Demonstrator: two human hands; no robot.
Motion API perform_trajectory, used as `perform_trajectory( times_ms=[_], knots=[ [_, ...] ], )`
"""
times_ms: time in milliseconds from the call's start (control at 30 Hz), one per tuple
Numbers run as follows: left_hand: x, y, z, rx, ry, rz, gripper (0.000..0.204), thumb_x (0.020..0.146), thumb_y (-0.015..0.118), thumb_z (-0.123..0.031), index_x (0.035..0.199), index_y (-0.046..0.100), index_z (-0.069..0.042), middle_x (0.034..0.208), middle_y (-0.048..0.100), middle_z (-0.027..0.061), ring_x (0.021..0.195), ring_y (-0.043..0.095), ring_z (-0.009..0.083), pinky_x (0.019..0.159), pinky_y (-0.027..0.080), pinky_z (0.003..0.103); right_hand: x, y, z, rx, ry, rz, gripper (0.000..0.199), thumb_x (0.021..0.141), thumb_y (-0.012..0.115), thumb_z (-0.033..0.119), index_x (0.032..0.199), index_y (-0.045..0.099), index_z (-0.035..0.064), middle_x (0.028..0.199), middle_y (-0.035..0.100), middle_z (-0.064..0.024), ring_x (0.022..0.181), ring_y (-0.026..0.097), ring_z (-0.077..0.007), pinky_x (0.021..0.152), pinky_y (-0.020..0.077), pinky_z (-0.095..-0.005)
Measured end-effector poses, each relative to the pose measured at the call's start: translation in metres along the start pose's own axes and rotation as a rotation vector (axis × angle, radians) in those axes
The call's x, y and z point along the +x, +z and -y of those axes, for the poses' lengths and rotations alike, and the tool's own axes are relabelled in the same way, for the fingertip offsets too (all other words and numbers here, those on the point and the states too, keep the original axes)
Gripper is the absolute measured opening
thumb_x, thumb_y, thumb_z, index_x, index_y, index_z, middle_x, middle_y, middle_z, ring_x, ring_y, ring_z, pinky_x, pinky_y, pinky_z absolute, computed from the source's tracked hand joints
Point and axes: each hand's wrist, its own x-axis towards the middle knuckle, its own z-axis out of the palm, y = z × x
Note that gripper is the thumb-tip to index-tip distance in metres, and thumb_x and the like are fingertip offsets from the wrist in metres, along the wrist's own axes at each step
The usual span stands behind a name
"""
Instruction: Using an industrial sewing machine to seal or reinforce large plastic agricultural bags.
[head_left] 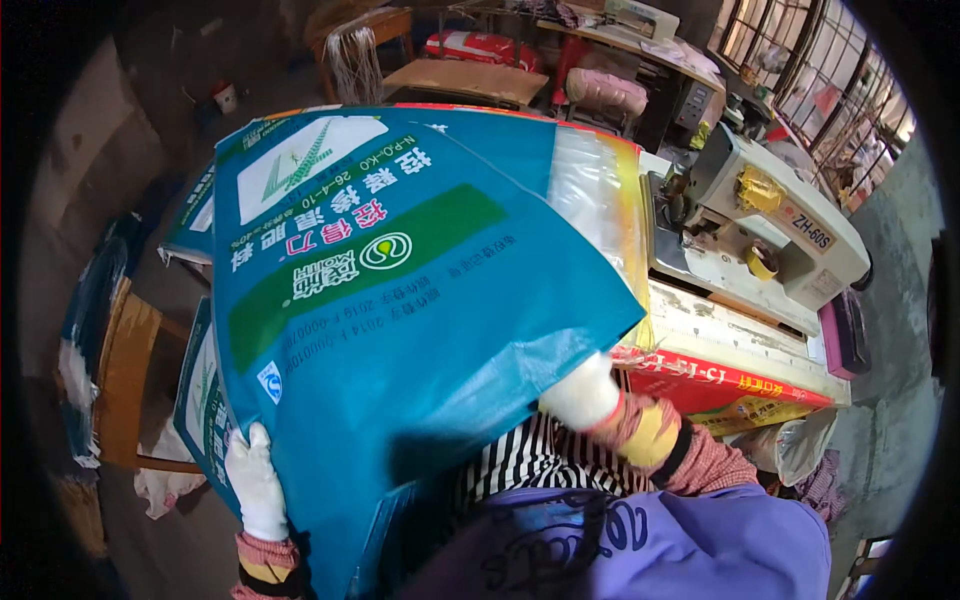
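Observation:
A large teal printed sack [400, 300], flat and apparently unfilled, spreads in front of me and hangs over toward my lap. My left hand [257, 480], in a white glove, is closed on the sack's left edge. On its lower right edge, my right hand [582, 395], also gloved in white, is closed, with some fingertips hidden by the sack. More teal sacks [200, 395] show beneath and beyond its left side. Clear plastic liner [590, 190] shows past its right side.
A white industrial sewing machine [780, 215] stands on the worktable to my right, with yellow tape around it. Red printed sacking [720, 385] hangs at the table's near edge. A wooden stool [130, 370] bearing folded sacks is at left. Farther back are a pink roll [607, 92] and another machine [640, 20].

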Motion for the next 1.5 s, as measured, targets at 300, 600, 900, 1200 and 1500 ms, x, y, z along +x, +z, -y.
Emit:
perform_trajectory(
  times_ms=[300,600,900,1200,1500],
  knots=[
    [-0.052,0.019,0.005,-0.039,-0.187,0.151,0.021,0.09,0.053,-0.022,0.083,0.052,-0.002,0.071,0.047,-0.0015,0.066,0.04,0.0063,0.057,0.037,0.024,0.113,0.114,-0.028,0.0,0.143,0.075,0.028,0.084,0.047,0.022,0.108,0.059,0.0117,0.112,0.057,-0.0102,0.104,0.052,-0.0259,0.093,0.0388,-0.0399],
    [-0.053,0.003,-0.002,-0.384,-0.374,0.398,0.027,0.089,0.054,-0.028,0.102,0.054,-0.004,0.076,0.053,-0.0048,0.061,0.044,0.0023,0.052,0.037,0.018,0.088,0.08,-0.067,-0.004,0.091,0.061,0.023,0.087,0.049,0.02,0.104,0.06,0.0106,0.109,0.057,-0.0102,0.103,0.053,-0.0238,0.091,0.041,-0.0379],
    [-0.04,-0.007,-0.005,-0.567,-0.465,0.609,0.037,0.089,0.049,-0.04,0.09,0.057,-0.004,0.072,0.058,-0.0006,0.057,0.051,0.0066,0.052,0.043,0.025,-0.002,-0.105,-0.046,1.442,-0.238,0.47,0.025,0.079,0.053,0.023,0.096,0.065,0.0082,0.089,0.064,-0.0117,0.08,0.062,-0.0276,0.082,0.0454,-0.0397],
    [0.0,-0.005,-0.005,-0.376,-0.376,0.475,0.029,0.086,0.055,-0.033,0.077,0.054,-0.006,0.065,0.05,0.0019,0.054,0.045,0.0111,0.048,0.037,0.026,0.063,-0.029,-0.121,0.211,0.32,0.328,0.034,0.08,0.058,0.019,0.114,0.061,0.0221,0.085,0.065,-0.0139,0.068,0.062,-0.028,0.06,0.0466,-0.0363],
    [-0.027,-0.075,-0.033,-0.117,0.189,-0.143,0.023,0.082,0.056,-0.018,0.068,0.045,-0.004,0.063,0.04,0.0021,0.061,0.04,0.0103,0.055,0.036,0.028,0.102,0.034,-0.046,0.349,0.279,0.198,0.03,0.089,0.045,0.033,0.1,0.064,0.0138,0.091,0.065,-0.0135,0.084,0.062,-0.0293,0.073,0.0468,-0.038]
  ],
)
